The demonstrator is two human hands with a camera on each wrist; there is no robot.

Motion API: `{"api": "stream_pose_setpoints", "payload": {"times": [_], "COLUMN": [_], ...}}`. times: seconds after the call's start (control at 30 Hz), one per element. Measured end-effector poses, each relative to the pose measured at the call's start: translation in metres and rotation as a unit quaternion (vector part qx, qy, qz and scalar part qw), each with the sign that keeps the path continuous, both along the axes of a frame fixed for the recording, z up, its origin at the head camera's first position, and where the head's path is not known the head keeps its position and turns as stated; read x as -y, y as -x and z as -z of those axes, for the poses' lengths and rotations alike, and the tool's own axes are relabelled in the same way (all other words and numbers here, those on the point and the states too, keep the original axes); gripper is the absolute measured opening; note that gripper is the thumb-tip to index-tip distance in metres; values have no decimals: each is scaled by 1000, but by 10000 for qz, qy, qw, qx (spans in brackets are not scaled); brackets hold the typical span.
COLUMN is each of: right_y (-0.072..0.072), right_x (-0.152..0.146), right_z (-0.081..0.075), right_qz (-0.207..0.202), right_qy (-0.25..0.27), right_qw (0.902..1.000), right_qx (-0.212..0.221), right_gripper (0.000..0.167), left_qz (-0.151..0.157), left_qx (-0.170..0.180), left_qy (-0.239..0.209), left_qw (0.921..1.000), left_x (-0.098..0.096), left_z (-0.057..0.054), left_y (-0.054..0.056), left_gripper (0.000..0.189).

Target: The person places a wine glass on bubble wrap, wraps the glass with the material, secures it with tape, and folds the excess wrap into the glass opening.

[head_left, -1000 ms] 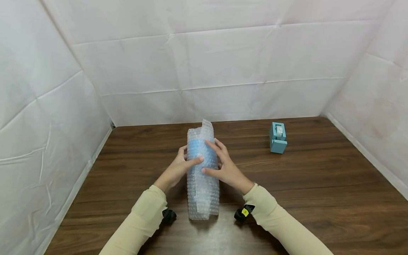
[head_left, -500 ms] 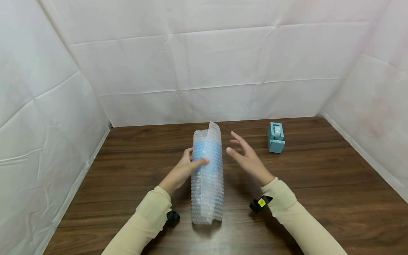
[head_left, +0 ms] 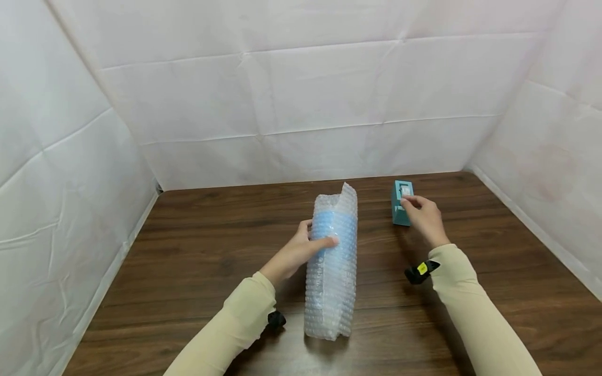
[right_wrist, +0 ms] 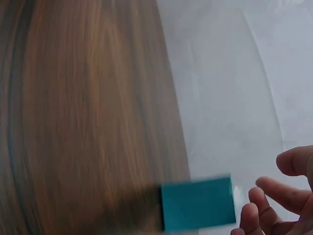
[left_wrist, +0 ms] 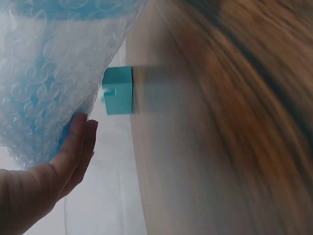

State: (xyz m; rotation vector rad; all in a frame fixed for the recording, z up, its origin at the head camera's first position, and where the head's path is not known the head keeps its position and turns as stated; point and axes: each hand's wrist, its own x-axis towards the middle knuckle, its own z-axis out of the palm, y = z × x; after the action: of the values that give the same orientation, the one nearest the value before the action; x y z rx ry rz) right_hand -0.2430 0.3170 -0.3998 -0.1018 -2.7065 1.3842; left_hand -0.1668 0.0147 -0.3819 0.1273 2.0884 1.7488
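Observation:
A tall roll of bubble wrap [head_left: 333,292] with something blue inside stands slightly tilted over the table. My left hand [head_left: 295,255] grips its left side, thumb across the front and fingers behind; the wrap fills the upper left of the left wrist view [left_wrist: 54,73]. At the right, my right hand [head_left: 427,222] is at the teal tape dispenser [head_left: 397,214], fingertips by the clear tape roll [head_left: 406,191]. The right wrist view shows thumb and fingers apart just above the dispenser [right_wrist: 198,203], nothing between them.
The dark wooden table [head_left: 216,235] reaches back to a white sheet wall [head_left: 320,94], with more white sheeting at left and right. A black wrist camera [head_left: 421,272] sits on the right sleeve, another [head_left: 276,319] on the left.
My right hand has let go of the bubble-wrap roll and gone right to the tape dispenser. My left hand has carried the roll a little to the right.

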Motion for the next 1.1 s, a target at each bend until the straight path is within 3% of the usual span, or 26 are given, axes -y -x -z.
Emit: {"api": "stream_pose_setpoints", "payload": {"times": [0.17,0.4,0.63,0.77,0.87,1.0,1.1], "right_y": [5,10,16,19,19,18,16], "right_x": [-16,-23,-26,-29,-28,-26,-27], "right_z": [6,14,21,22,22,20,19], "right_qz": [125,-18,-208,-211,-59,216,419], "right_qy": [-434,-680,-1142,-814,-274,465,629], "right_qw": [9989,9968,9931,9962,9990,9970,9953], "right_qx": [128,419,178,218,359,581,605], "right_gripper": [59,66,61,61,59,57,54], "left_qz": [37,38,109,97,99,143,182], "left_qx": [47,54,92,84,81,77,83], "left_qy": [81,148,133,136,147,152,172], "left_qw": [9999,9999,9998,9998,9998,9998,9997], "left_x": [-10,-20,-25,-25,-25,-24,-26], "left_z": [3,9,15,16,16,16,15], "left_y": [-1,-3,-4,-4,-3,-4,-5], "left_gripper": [93,93,93,93,92,92,93]}}
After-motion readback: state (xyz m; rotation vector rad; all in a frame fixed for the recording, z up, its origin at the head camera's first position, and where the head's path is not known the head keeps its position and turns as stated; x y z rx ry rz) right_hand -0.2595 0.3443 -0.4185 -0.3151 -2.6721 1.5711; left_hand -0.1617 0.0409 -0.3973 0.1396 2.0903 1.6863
